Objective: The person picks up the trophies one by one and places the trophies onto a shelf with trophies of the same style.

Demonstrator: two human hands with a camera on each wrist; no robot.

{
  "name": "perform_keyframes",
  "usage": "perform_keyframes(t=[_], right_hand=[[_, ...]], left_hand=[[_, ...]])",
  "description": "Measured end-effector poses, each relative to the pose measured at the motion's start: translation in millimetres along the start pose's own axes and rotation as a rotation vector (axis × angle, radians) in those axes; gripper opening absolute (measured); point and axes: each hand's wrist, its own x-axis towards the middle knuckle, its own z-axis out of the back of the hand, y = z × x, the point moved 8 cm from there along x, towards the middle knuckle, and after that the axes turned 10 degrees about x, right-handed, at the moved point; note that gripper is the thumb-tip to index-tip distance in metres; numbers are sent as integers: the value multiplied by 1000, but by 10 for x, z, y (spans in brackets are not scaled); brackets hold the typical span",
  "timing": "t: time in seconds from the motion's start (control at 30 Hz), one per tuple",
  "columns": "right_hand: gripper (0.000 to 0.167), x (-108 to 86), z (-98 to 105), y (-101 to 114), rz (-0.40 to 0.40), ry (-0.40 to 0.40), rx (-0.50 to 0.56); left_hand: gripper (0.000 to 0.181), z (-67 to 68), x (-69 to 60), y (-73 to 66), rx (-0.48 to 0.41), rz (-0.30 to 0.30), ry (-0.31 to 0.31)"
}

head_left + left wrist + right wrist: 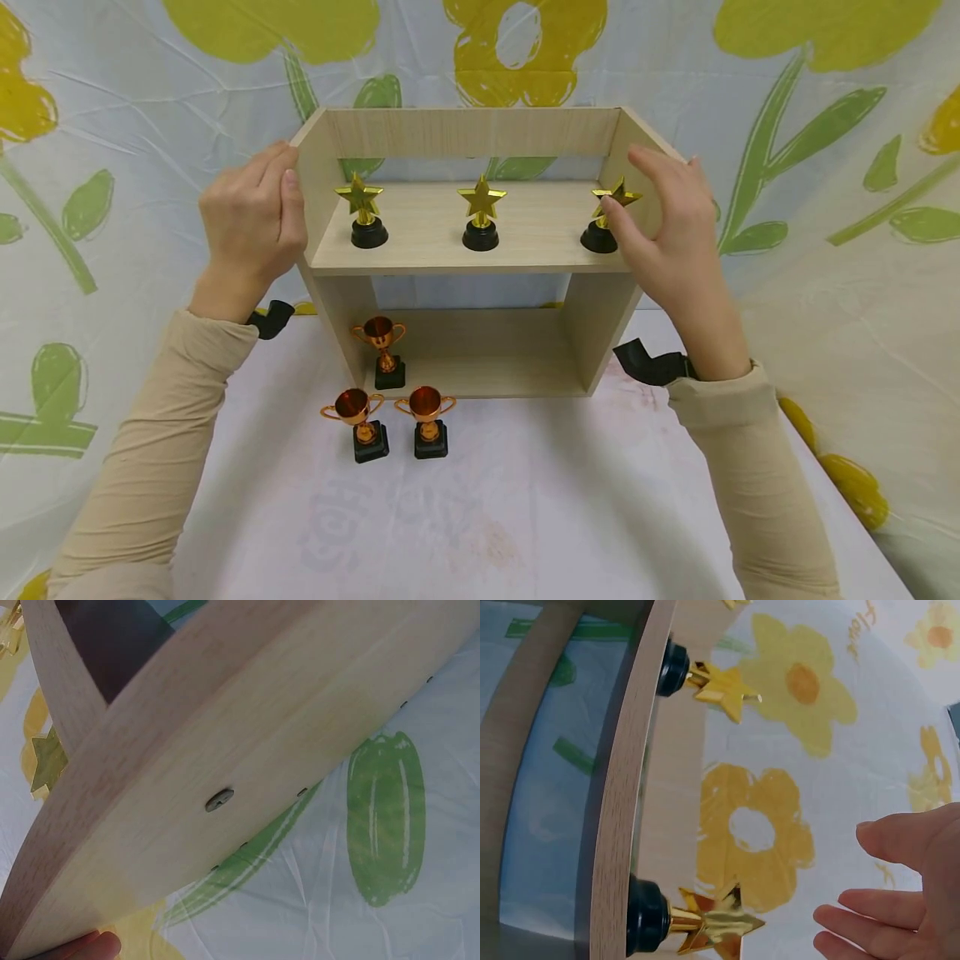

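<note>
Currently my left hand (255, 204) grips the left side of the wooden shelf (472, 132); my right hand (675, 229), thumb and fingers apart, hovers near the rightmost star trophy (599, 239), upright on the upper board (420, 221). One copper cup (389, 372) stands in the lower compartment (495, 354), two cups (431, 440) on the table (600, 517) in front.

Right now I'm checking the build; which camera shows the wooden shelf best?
The head view: the wooden shelf faces it and shows nearly whole from top to bottom. The left wrist view shows mainly one side panel with a screw; the right wrist view shows only part, including a board edge.
</note>
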Motion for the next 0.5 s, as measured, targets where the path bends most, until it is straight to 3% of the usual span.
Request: perform_keyframes(t=[0.27, 0.5], right_hand=[[45, -80, 2, 163, 9, -32, 34], [43, -190, -46, 312, 86, -45, 72]], left_hand=[[49, 7, 1, -13, -5, -7, 2], [49, 6, 0, -8, -5, 1, 9]])
